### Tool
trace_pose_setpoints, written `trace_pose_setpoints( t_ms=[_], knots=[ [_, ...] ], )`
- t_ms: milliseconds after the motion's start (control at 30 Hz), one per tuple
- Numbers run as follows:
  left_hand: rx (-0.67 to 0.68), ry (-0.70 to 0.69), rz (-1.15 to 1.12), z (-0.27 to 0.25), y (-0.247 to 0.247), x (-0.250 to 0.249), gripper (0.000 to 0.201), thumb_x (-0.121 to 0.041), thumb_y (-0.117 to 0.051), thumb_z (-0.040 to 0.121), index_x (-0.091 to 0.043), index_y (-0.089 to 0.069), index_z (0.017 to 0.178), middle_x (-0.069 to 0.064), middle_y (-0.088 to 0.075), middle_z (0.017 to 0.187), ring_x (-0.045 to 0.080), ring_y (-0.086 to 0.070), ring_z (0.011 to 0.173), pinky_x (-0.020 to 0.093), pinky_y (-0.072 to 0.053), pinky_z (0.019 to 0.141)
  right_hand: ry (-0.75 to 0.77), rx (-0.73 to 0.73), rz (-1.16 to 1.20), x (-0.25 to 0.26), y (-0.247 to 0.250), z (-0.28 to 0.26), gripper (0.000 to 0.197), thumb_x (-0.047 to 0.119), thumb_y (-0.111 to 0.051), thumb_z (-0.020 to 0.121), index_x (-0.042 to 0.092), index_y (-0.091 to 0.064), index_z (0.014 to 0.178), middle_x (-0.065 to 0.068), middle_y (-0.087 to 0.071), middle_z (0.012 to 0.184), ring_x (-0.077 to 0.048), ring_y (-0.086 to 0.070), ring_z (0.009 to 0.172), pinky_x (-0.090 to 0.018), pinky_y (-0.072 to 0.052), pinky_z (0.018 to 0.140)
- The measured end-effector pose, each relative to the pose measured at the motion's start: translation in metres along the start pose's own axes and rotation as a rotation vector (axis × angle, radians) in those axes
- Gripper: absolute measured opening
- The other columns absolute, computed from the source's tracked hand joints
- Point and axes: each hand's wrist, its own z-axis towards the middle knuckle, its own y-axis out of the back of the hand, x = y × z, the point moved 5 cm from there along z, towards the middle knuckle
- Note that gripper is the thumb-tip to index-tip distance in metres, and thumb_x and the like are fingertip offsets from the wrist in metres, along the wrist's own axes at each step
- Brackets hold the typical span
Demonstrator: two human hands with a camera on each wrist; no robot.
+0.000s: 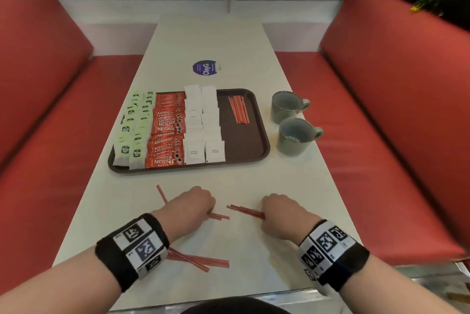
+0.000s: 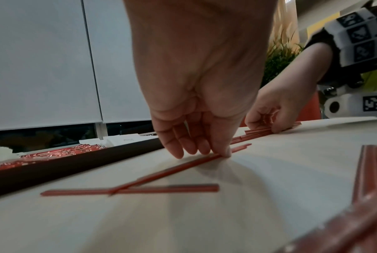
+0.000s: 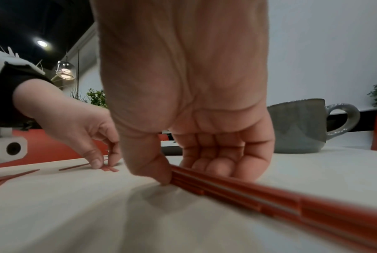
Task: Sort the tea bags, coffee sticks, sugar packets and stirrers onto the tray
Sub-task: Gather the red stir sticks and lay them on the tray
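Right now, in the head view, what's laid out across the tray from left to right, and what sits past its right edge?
Tea bags → coffee sticks → sugar packets → stirrers on the tray → two mugs on the table.

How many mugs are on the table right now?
2, both standing on the table right of the tray: the far mug beside its back corner, the near mug just in front of it. None looks hidden.

Table [image 1: 292,186] bears tray [image 1: 259,135], mugs [image 1: 295,135], loose stirrers [image 1: 203,261].
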Motion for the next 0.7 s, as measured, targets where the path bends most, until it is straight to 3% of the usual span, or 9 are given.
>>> trace_pose_setpoints(
  t_ms=[167, 233, 367, 500, 567, 600, 667, 700],
  knots=[
    [0.032, -0.09, 0.122, 0.002, -0.006, 0.0, 0.017, -0.007, -0.043, 0.095, -0.015, -0.053, 0.107, 0.003, -0.053, 0.11, 0.021, -0.043, 0.103, 0.033, -0.041, 0.081, 0.024, 0.02, -0.045, 0.003, 0.001, 0.004, 0.018, 0.011, -0.046, 0.085, 0.012, -0.058, 0.098, -0.007, -0.055, 0.1, -0.027, -0.057, 0.094, -0.031, -0.038, 0.071],
    [0.03, -0.117, 0.162, 0.001, -0.007, 0.001, 0.018, -0.007, -0.042, 0.096, -0.013, -0.052, 0.109, 0.004, -0.053, 0.112, 0.023, -0.042, 0.104, 0.034, -0.039, 0.081, 0.042, 0.013, -0.034, 0.0, 0.0, 0.004, 0.013, 0.008, -0.045, 0.085, 0.016, -0.052, 0.092, -0.005, -0.056, 0.099, -0.027, -0.057, 0.096, -0.031, -0.035, 0.074],
    [-0.041, -0.152, 0.144, -0.004, -0.008, 0.001, 0.024, -0.002, -0.037, 0.095, -0.015, -0.051, 0.11, 0.003, -0.055, 0.11, 0.022, -0.042, 0.103, 0.032, -0.036, 0.082, 0.056, -0.016, 0.013, -0.01, -0.002, 0.004, 0.014, 0.004, -0.042, 0.082, 0.019, -0.044, 0.084, 0.007, -0.036, 0.075, -0.023, -0.045, 0.081, -0.03, -0.03, 0.073],
    [-0.091, -0.135, 0.118, -0.007, -0.011, 0.002, 0.033, 0.006, -0.035, 0.09, -0.014, -0.051, 0.112, 0.005, -0.056, 0.11, 0.023, -0.042, 0.105, 0.029, -0.032, 0.079, 0.019, -0.031, -0.004, -0.015, -0.007, 0.004, 0.026, 0.004, -0.041, 0.083, 0.024, -0.033, 0.067, 0.007, -0.034, 0.072, -0.024, -0.046, 0.082, -0.029, -0.03, 0.071],
    [-0.097, -0.114, 0.132, -0.008, -0.013, 0.002, 0.033, 0.007, -0.039, 0.087, -0.013, -0.051, 0.11, 0.005, -0.055, 0.11, 0.024, -0.043, 0.106, 0.031, -0.035, 0.08, -0.004, -0.065, -0.018, -0.017, -0.01, 0.004, 0.021, 0.005, -0.039, 0.085, 0.023, -0.039, 0.073, 0.004, -0.042, 0.079, -0.024, -0.049, 0.085, -0.03, -0.032, 0.07],
    [-0.13, -0.118, 0.143, -0.009, -0.011, 0.0, 0.031, 0.007, -0.047, 0.082, -0.013, -0.054, 0.105, 0.005, -0.056, 0.105, 0.024, -0.047, 0.102, 0.031, -0.036, 0.076, -0.019, -0.084, -0.036, -0.018, -0.011, 0.004, 0.018, 0.006, -0.037, 0.087, 0.021, -0.046, 0.084, 0.0, -0.048, 0.088, -0.024, -0.051, 0.088, -0.03, -0.032, 0.071],
    [-0.185, -0.161, 0.193, -0.013, -0.009, -0.002, 0.028, 0.001, -0.067, 0.062, -0.018, -0.061, 0.081, -0.002, -0.058, 0.08, 0.018, -0.056, 0.077, 0.026, -0.037, 0.058, -0.036, -0.107, -0.088, -0.02, -0.014, 0.004, 0.024, 0.006, -0.033, 0.091, 0.015, -0.05, 0.106, -0.005, -0.054, 0.108, -0.026, -0.053, 0.098, -0.032, -0.032, 0.072],
    [-0.191, -0.174, 0.244, -0.015, -0.01, -0.003, 0.026, -0.002, -0.067, 0.055, -0.022, -0.06, 0.071, -0.006, -0.056, 0.07, 0.014, -0.054, 0.065, 0.023, -0.037, 0.051, -0.036, -0.114, -0.098, -0.021, -0.015, 0.004, 0.026, 0.006, -0.031, 0.093, 0.013, -0.048, 0.111, -0.006, -0.054, 0.112, -0.026, -0.052, 0.101, -0.033, -0.032, 0.072]
  ],
)
